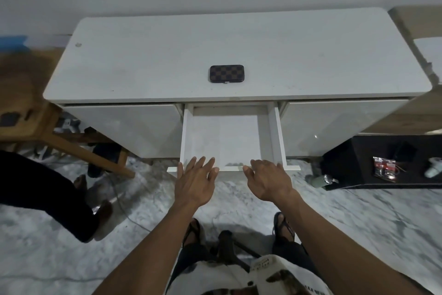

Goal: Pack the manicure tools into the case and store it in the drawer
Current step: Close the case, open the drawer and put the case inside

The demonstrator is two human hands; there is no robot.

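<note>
Both hands (195, 181) (269, 181) at smooth white drawer (233, 138); checkered rounded case (227, 73) closed.

The drawer (233, 137) stands pulled out, its white floor bare between low side walls, open from above. On the bench (311, 60) only the closed case (226, 73) lies, with bare top all round it.
</note>
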